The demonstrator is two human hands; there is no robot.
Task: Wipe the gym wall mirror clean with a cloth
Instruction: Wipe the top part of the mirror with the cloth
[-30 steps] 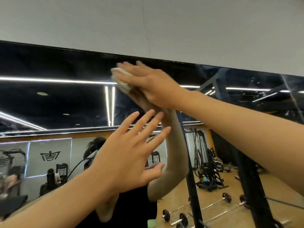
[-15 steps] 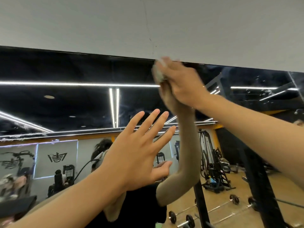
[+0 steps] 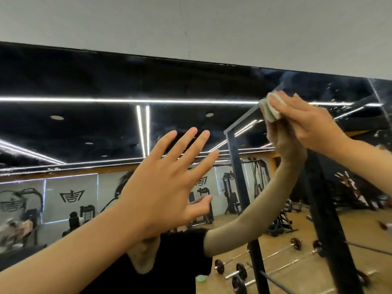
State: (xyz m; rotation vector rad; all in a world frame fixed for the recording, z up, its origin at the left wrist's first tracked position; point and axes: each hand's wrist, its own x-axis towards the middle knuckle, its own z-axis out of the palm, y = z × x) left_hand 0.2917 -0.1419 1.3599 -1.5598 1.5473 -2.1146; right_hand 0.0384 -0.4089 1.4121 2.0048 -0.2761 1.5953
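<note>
One small folded cloth (image 3: 270,109), likely soft and light, lies high on the mirror (image 3: 106,128) near its top edge, pressed under flat fingers of the right hand (image 3: 305,122); left hand (image 3: 167,185) spread, holding nothing. Best kept wadded under the fingertips

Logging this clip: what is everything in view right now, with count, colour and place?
mirror: one, dark glass, across the wall ahead
wall: one, pale grey, above the mirror
cloth: one, whitish, upper right, pressed on the mirror
light strips: several, white, reflected in the mirror's upper half
barbells: at least two, dark plates, reflected lower right on a wooden floor
left hand: one, centre, raised before the mirror, fingers spread, holding nothing
right hand: one, upper right, pressing the cloth to the glass
</note>
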